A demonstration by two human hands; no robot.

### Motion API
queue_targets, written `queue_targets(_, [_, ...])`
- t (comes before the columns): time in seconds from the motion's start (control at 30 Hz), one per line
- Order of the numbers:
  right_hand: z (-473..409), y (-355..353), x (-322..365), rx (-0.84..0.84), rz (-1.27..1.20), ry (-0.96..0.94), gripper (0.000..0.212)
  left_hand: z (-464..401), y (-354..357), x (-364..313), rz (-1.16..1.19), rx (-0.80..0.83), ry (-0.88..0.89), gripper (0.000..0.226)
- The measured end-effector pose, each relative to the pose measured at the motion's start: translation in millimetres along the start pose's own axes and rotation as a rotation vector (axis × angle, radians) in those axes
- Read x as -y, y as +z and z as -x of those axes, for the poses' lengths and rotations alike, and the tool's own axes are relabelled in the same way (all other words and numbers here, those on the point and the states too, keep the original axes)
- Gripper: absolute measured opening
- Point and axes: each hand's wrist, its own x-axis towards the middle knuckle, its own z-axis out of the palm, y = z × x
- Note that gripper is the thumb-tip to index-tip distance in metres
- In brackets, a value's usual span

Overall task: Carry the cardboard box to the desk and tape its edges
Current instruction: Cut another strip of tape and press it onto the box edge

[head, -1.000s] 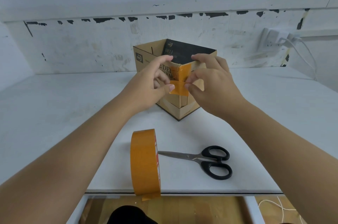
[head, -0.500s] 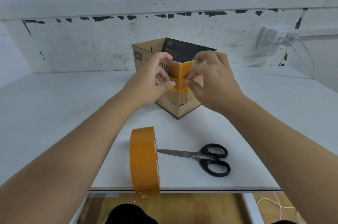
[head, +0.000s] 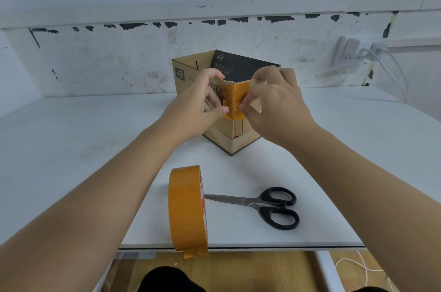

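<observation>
Cardboard box: your open-topped cardboard box stands on the white tabletop, set back toward the wall, with one vertical corner turned toward you.
Tape strip: an orange tape strip runs down that near corner from the top rim and wraps onto both side faces; its lower end stops partway down the box.
Left hand: your left hand has its fingers curled over the box's left face, the thumb tip pressing the strip's left edge against the cardboard.
Right hand: your right hand has its fingers curled over the top rim and right face, pinching the strip's right edge to the box.
Box contents: the inside wall shows a dark printed panel with pale lettering; whether anything lies at the bottom you cannot tell from here.
Tape roll: the orange tape roll stands on edge at the tabletop's near edge, between your forearms, its loose end hanging over the edge.
Scissors: closed black-handled scissors lie flat just right of the roll, the blade tips pointing at it and nearly touching it.
In the way: both hands cover most of the box's near faces, so much of the strip's edges is hidden.
Wall: a white power strip with plugged cables sits on the wall, far right.
Floor: wood floor shows below the tabletop.
</observation>
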Motion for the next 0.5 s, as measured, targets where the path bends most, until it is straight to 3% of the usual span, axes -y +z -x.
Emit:
queue_targets(0.27, [-5.2,-3.0,-2.5,-0.008,-0.043,0.006,0.017,-5.5,-8.4,5.5,-0.14,-0.042,0.048,0.055])
queue_targets(0.5, [-12.8,-8.3,-5.6,0.011,-0.06,-0.029,0.021,-21.1,-16.2,15.2,-0.014,0.045,0.051,0.046])
